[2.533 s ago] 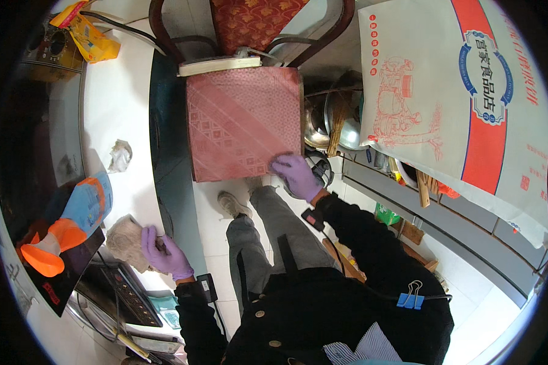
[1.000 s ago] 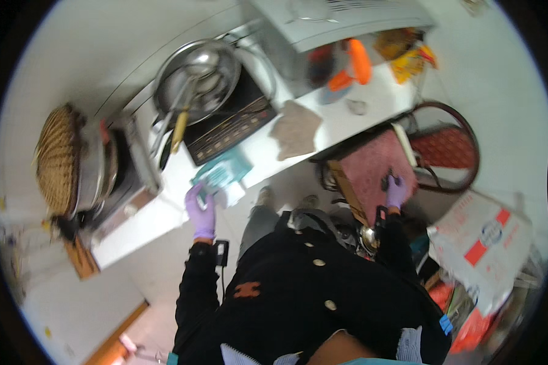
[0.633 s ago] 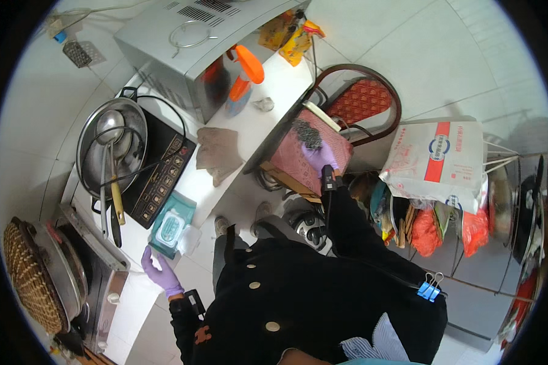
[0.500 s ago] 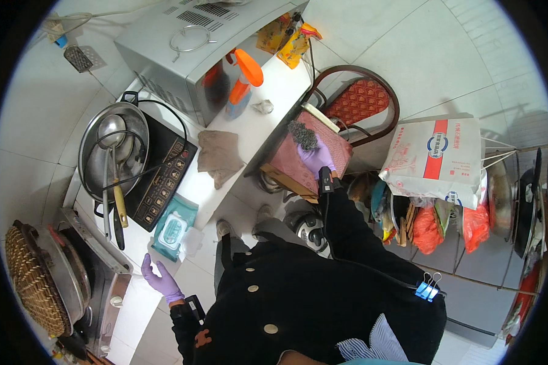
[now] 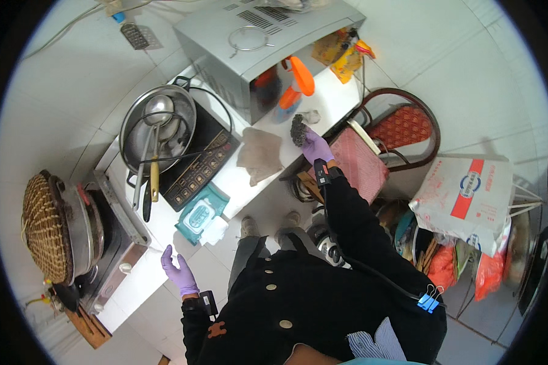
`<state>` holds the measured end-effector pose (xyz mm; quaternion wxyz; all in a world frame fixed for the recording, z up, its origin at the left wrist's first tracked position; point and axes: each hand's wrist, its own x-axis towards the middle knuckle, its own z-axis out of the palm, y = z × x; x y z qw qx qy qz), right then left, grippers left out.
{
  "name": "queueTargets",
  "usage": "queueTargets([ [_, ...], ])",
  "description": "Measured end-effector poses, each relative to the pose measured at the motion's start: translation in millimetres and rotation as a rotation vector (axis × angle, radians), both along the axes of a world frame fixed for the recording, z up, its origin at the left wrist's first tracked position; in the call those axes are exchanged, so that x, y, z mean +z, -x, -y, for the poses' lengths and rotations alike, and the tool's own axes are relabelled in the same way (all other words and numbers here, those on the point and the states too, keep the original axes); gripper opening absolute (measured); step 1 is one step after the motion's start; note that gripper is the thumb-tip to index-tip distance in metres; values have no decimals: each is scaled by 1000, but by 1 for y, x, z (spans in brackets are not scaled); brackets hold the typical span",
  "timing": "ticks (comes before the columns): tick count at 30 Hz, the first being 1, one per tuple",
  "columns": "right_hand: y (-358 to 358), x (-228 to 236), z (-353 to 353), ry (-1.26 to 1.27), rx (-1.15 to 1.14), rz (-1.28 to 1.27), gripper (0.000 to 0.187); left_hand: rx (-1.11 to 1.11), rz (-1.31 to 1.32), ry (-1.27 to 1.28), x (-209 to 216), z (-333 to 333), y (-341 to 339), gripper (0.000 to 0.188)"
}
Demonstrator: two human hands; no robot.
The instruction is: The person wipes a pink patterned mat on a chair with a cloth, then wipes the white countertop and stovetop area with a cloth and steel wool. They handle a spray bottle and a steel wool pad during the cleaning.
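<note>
Two hands, gloved: the right hand (image 5: 316, 148) grasps a dark wiry scourer (image 5: 298, 130); the left hand (image 5: 179, 277) holds nothing, fingers parted, by the front edge of the worktop (image 5: 332, 100).
Scourer's place: near the worktop's right end, at its front edge, between the brown cloth (image 5: 260, 155) and a pale crumpled wad (image 5: 311, 117); contact below cannot be told.
Scourer's feel: probably light, springy, rough, hardly fragile; best pinched through its thick middle, since loose strands may snag gloves.
</note>
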<state>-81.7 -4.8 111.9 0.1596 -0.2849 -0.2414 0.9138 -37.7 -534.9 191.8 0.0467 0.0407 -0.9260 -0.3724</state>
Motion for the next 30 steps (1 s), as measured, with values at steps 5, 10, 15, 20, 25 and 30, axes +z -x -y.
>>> queueTargets([
  [5, 22, -17, 16, -118, -179, 157, 49, 136, 32, 104, 18, 19, -21, 41],
  [10, 10, -26, 3, -1355, 238, 480, 44, 292, 5, 94, 15, 48, -36, 40],
  [15, 5, -27, -13, -1995, 593, 745, 33, 456, 27, 7, -8, 84, -17, 39],
  [20, -2, -28, -18, -1926, 782, 887, 47, 499, 19, 171, -23, 91, 12, 48],
  [25, -10, -26, -27, -2109, 925, 1064, 43, 331, 157, 464, -37, 86, 16, 41],
  [30, -12, -24, -26, -2000, 1134, 1106, 42, 381, 328, 230, -34, 100, 29, 16],
])
